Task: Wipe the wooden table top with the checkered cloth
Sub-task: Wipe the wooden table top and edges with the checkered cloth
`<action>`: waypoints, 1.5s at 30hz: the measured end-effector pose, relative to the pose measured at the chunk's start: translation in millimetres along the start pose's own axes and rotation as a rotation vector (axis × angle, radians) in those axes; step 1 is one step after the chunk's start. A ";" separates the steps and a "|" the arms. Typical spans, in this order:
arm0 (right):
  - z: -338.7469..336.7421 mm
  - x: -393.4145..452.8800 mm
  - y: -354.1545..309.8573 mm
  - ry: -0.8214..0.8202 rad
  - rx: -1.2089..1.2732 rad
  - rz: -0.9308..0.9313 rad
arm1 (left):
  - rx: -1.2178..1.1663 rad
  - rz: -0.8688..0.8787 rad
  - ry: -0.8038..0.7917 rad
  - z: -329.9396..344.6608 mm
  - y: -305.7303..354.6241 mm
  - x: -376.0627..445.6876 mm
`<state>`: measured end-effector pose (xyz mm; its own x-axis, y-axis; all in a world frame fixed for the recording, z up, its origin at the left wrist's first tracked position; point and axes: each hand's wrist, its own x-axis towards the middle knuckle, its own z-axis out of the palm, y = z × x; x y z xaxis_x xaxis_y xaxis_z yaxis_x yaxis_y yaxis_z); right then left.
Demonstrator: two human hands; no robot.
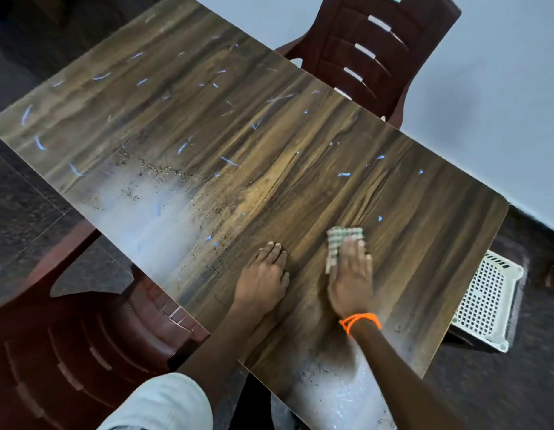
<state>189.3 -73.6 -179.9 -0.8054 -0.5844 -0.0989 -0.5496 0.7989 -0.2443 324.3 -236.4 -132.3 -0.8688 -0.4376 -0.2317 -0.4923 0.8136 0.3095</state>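
Observation:
The wooden table top [269, 144] fills most of the view, streaked with scratches and sprinkled with dark crumbs near its left middle. A folded green-and-white checkered cloth [339, 242] lies on the near right part of it. My right hand [350, 277], with an orange thread at the wrist, presses flat on the cloth and covers its near half. My left hand [264, 274] rests flat on the bare wood just left of the cloth, fingers together, holding nothing.
A dark red plastic chair [375, 48] stands at the far side of the table. Another one [83, 352] is at the near left. A white perforated plastic stool [486, 299] sits on the floor beyond the table's right edge. White wall behind.

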 end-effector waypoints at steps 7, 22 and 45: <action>7.4 64.6 -44.3 -0.081 -0.009 -0.279 | 0.065 0.099 0.082 11.9 -6.2 29.6; -43.4 27.7 117.8 -0.047 -0.097 -0.137 | 0.125 0.051 -0.179 -17.6 4.6 63.6; -36.9 -22.4 96.1 -0.037 0.008 0.006 | 0.240 0.008 -0.297 -6.9 -0.6 79.3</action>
<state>146.4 21.5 -165.6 -0.7999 -0.5847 -0.1356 -0.5431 0.8012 -0.2512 255.3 -274.2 -144.5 -0.8016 -0.3296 -0.4987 -0.4289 0.8983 0.0956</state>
